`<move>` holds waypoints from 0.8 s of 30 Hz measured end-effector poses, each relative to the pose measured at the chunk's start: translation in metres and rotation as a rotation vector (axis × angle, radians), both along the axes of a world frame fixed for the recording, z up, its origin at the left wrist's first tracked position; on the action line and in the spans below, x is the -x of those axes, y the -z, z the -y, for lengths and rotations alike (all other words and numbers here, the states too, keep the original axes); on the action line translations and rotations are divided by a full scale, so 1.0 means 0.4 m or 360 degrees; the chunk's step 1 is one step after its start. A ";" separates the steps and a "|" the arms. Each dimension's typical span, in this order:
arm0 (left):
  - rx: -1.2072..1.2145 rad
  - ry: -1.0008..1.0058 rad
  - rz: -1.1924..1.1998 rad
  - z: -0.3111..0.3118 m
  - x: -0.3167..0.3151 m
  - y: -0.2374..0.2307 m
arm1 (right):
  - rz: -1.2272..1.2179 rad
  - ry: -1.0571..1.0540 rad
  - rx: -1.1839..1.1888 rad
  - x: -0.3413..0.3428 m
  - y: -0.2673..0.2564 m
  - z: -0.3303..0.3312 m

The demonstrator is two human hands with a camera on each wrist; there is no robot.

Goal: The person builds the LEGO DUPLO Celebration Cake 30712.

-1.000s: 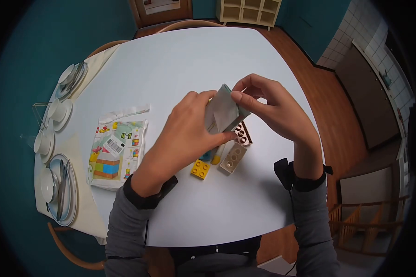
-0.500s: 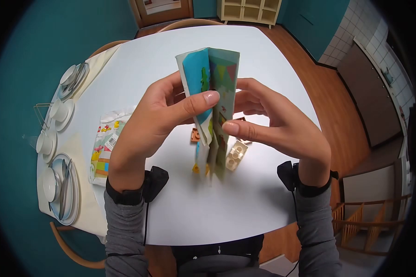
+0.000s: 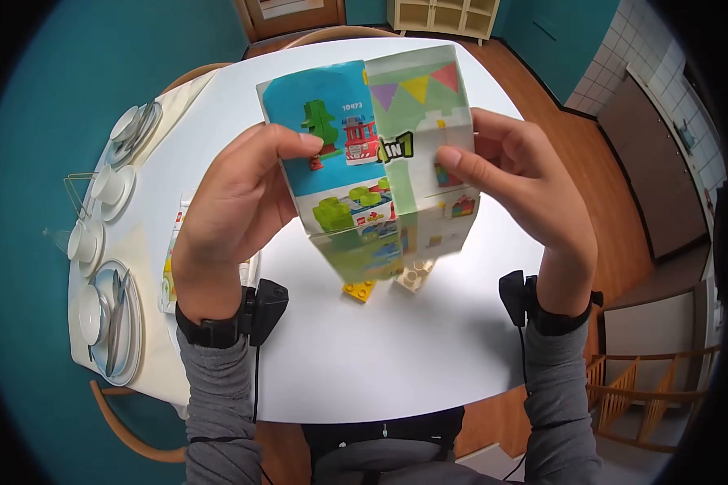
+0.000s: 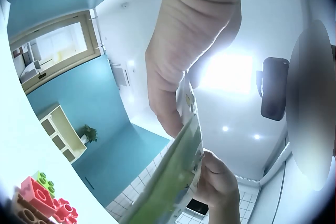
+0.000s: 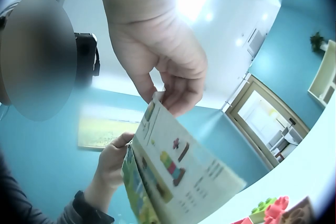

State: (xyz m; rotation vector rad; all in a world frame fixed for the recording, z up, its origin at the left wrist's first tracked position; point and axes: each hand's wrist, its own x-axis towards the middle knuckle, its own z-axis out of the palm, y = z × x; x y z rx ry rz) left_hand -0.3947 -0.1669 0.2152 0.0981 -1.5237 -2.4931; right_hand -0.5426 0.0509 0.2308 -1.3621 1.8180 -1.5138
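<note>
A printed instruction leaflet, creased along its folds, is spread between both hands above the white table. My left hand pinches its left edge, thumb on the blue panel. The right hand pinches the opposite edge with the thumb in front. In the right wrist view, more printing covers the back of the leaflet. Below its lower edge, a yellow brick and a beige brick are partly visible. The left wrist view shows a red brick beside a green brick.
A printed bag lies on the table, mostly behind the left forearm. Along the left side stand a white bowl on plates with cutlery, and white cups with saucers on a cream cloth. A wooden chair stands at the near left.
The leaflet, first a narrow folded packet held low over the bricks, has been raised and unfolded into wide panels. Both hands have moved apart, the left one leftward, the right one rightward.
</note>
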 end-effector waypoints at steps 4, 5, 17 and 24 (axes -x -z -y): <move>0.0219 -0.0005 0.0010 -0.031 0.006 -0.032 | 0.0090 -0.0002 0.0048 -0.001 -0.016 -0.005; 0.0382 -0.0025 0.0021 -0.039 0.012 -0.034 | 0.0065 0.0008 0.0126 -0.002 -0.013 -0.006; 0.0872 -0.0202 0.0171 -0.102 0.059 0.024 | 0.0030 0.0281 0.0150 -0.032 -0.029 -0.010; 0.0581 -0.0039 0.0078 -0.080 0.051 -0.001 | -0.0067 0.0318 0.0257 -0.020 -0.046 -0.034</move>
